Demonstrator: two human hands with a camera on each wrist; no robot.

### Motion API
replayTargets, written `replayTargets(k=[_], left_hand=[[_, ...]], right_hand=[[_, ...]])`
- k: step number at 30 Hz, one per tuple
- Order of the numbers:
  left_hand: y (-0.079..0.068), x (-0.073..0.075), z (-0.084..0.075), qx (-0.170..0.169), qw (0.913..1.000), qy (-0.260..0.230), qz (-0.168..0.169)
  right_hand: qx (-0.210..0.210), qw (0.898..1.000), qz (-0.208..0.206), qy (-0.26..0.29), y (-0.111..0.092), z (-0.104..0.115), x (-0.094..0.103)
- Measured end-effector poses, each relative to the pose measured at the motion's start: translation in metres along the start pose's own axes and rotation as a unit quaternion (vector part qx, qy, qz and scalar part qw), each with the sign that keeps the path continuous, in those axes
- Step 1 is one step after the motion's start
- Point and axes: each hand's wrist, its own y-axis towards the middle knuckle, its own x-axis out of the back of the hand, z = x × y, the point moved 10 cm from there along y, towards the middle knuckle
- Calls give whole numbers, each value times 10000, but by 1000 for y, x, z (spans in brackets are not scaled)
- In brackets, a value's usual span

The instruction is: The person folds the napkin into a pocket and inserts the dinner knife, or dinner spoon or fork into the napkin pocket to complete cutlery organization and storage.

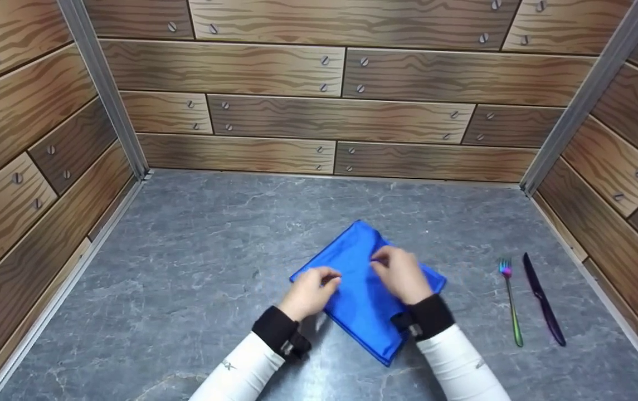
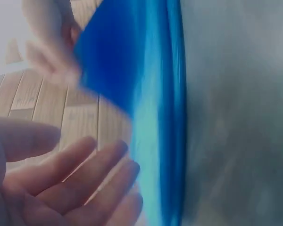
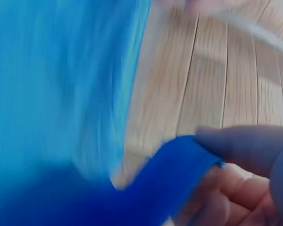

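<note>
A blue cloth napkin (image 1: 352, 278) lies at an angle on the grey tabletop, part of it folded or lifted. My right hand (image 1: 403, 275) pinches one corner of the cloth between thumb and fingers. That raised corner shows plainly in the right wrist view, gripped by the right hand (image 3: 250, 150). Over the cloth's left side hovers my left hand (image 1: 307, 291). In the left wrist view the left hand (image 2: 80, 188) has its fingers loosely spread beside the cloth's edge, holding nothing.
To the right lie a rainbow-coloured fork (image 1: 510, 301) and a dark knife (image 1: 542, 298), side by side. Wood-patterned walls (image 1: 274, 114) with metal corner strips enclose the grey marbled tabletop (image 1: 185, 267) at the back and both sides.
</note>
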Motion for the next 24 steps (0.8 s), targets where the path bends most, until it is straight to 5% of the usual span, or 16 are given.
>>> replayTargets(k=[5, 12, 18, 24], left_hand=[[2, -22, 13, 583, 9845, -1619, 338], [6, -9, 44, 1213, 9582, -2569, -348], [5, 5, 65, 1689, 9532, -2472, -411], [2, 10, 78, 2027, 9536, -2219, -161]], right_hand=[[147, 9945, 519, 894, -8, 22, -35], [506, 9583, 1743, 2208, -17, 43, -60], [784, 9777, 1771, 807, -21, 45, -50], [852, 9699, 2279, -50, -28, 41, -63]])
